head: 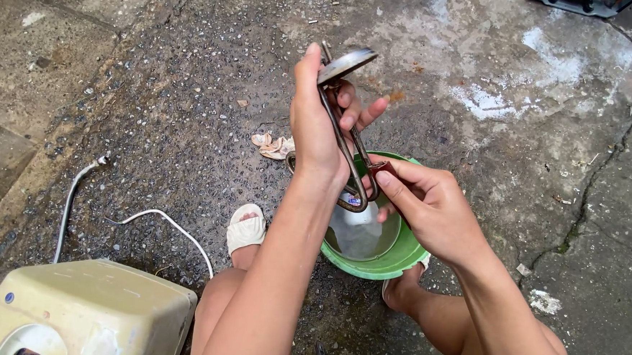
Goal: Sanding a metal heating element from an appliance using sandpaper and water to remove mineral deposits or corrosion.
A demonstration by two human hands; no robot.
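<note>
Squatting over wet concrete ground, the person grips a bent metal heating element with its round flange at the top; the left hand wraps its fingers around the upper rods just below the flange. The right hand pinches a small dark reddish piece against the lower loop of the element, fingers curled close. Directly beneath the hands stands a green bucket holding a whitish cloth or bag, between the sandalled feet. A cream-coloured water heater casing sits at the lower left, with white hoses trailing from it.
</note>
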